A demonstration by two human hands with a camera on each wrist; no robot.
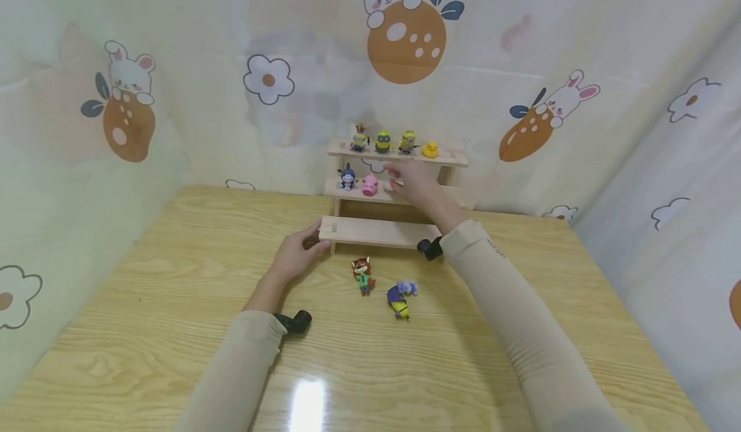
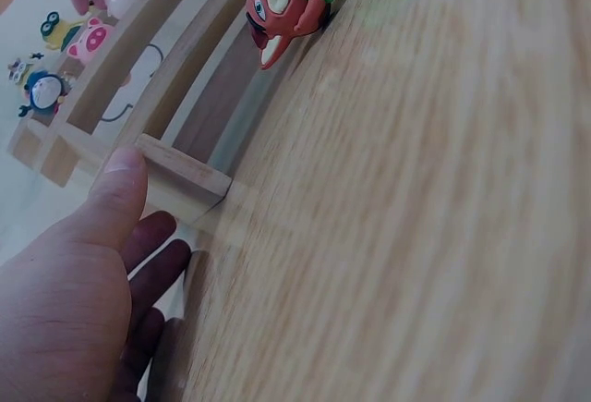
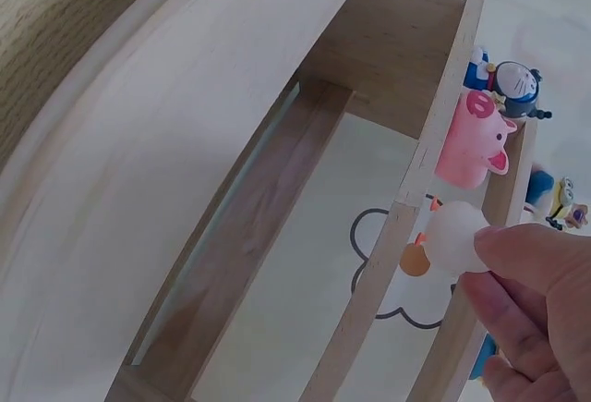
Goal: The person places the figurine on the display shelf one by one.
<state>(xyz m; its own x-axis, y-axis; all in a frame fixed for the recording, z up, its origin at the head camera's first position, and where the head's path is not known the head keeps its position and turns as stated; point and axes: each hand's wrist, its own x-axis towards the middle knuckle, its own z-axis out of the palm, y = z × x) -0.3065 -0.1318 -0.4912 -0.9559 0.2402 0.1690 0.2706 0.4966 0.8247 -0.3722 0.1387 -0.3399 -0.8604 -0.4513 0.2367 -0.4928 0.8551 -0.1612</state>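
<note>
My right hand (image 1: pixel 413 181) pinches a small round white toy figure (image 3: pixel 454 238) with orange bits between thumb and fingers, at the middle step of a wooden display rack (image 1: pixel 376 229). Beside it on that step stand a pink pig figure (image 1: pixel 369 186) and a dark blue figure (image 1: pixel 347 179). My left hand (image 1: pixel 295 252) is at the left end of the lowest step, its thumb touching the rack's end and its other fingers loosely bent. In front of the rack lies a fox figure (image 1: pixel 363 276) in green clothing.
The top step holds several minion figures (image 1: pixel 383 141) and a yellow duck (image 1: pixel 430 149). On the table (image 1: pixel 173 355), a yellow-and-purple figure (image 1: pixel 398 303) and a blue-grey figure (image 1: pixel 408 288) lie close together. Behind the rack hangs a patterned curtain (image 1: pixel 324 33).
</note>
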